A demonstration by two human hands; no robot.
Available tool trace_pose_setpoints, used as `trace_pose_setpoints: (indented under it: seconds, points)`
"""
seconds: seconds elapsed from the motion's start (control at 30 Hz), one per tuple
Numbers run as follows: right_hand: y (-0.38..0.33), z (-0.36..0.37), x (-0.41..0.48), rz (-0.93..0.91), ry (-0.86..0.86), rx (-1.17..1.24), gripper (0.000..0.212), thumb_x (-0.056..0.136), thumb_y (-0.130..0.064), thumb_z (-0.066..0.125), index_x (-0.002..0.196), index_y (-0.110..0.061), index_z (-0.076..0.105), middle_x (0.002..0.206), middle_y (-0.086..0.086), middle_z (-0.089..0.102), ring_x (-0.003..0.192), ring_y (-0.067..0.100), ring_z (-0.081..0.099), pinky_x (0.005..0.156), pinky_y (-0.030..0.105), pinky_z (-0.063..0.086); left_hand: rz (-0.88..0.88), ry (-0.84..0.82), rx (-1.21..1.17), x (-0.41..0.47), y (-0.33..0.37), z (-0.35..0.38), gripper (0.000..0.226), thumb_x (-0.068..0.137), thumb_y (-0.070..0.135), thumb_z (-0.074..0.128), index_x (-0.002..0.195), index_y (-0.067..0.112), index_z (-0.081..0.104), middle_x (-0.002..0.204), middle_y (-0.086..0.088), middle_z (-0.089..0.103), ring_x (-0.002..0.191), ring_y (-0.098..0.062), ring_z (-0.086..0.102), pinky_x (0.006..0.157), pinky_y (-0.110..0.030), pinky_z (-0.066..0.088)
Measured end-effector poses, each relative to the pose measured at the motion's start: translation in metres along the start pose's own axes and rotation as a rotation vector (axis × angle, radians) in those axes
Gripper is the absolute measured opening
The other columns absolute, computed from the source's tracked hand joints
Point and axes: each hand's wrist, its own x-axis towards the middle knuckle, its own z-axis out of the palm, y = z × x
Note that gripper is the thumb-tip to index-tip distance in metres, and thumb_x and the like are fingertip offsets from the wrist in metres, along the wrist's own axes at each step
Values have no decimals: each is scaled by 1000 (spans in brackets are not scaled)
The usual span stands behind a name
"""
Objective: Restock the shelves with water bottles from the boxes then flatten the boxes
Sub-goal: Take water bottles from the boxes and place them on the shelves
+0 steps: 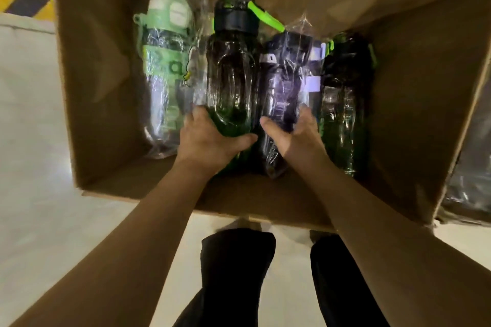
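Note:
An open cardboard box (101,87) stands on the floor with several water bottles lying side by side in it. My left hand (210,138) grips the base of a dark green bottle with a black cap (231,71). My right hand (295,133) curls around the lower end of a purple bottle wrapped in clear plastic (287,74). A light green bottle in plastic wrap (164,61) lies at the left. Another dark green bottle (345,98) lies at the right against the box wall.
The box sits on a pale floor (32,141) with yellow-black hazard tape (26,5) at the far left. My legs in dark trousers (233,273) stand just behind the box's near wall. Dark plastic-wrapped items (470,180) lie to the right of the box.

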Motion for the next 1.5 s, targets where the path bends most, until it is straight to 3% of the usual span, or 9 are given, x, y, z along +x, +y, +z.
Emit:
trace_pose_setpoints:
  seconds: [0.17,0.33,0.63,0.73,0.9,1.0,1.17,1.4,1.5]
  points:
    - [3,6,6,12,-1,26,111,76,-71,76,161,-24,21,159,2,27,145,29,35,102,33,32,-8,-124,-181,5,-6,-12,89,59,55,93,131,17,59,127,-4,67,118,-24,64,105,-42,52]
    - [-1,0,-4,40,-63,194,111,73,-76,74,161,-34,20,164,-2,32,136,17,39,94,28,25,0,-162,-362,-6,-9,-23,50,69,30,95,108,22,66,92,8,79,78,-4,74,60,-12,54]
    - [-25,-34,-64,-55,-22,297,76,78,-53,84,136,-33,39,112,-17,61,92,0,61,70,19,45,42,-160,-395,-71,5,-60,60,65,54,91,113,28,67,104,7,76,101,-16,70,95,-39,52]
    - [-36,-58,-104,-97,-21,364,50,82,-36,85,116,-38,48,106,-10,68,80,-3,67,59,5,47,68,-93,-436,-111,16,-81,60,57,55,91,106,27,72,93,10,79,87,-9,74,87,-37,56]
    - [-66,-114,-207,-208,44,389,49,81,-33,85,114,-35,49,92,-25,72,78,-8,68,60,5,48,137,-29,-535,-198,43,-138,79,56,46,96,123,23,62,107,4,77,98,-14,74,89,-40,60]
    - [-103,-153,-289,-246,82,387,51,85,-35,83,121,-27,49,82,-30,67,70,-16,62,55,2,43,208,45,-538,-272,67,-185,70,61,34,97,117,23,57,98,9,75,87,-4,73,73,-22,59]
    - [-172,-226,-433,-341,134,436,67,67,-53,81,124,-39,49,105,-23,72,94,-9,68,70,7,52,379,99,-508,-404,113,-271,68,59,32,94,116,36,56,95,32,71,85,11,69,65,-4,50]
    - [-212,-316,-590,-546,330,469,47,89,-26,81,116,-46,47,97,-41,66,93,-15,65,70,6,51,559,118,-452,-552,157,-362,79,48,59,87,118,55,50,109,30,69,98,10,67,84,-22,53]
    - [-212,-350,-638,-623,437,490,51,89,-23,79,128,-36,48,106,-31,70,96,-10,67,76,12,55,658,102,-395,-600,183,-376,89,47,64,88,126,52,47,112,29,68,102,7,66,91,-29,54]
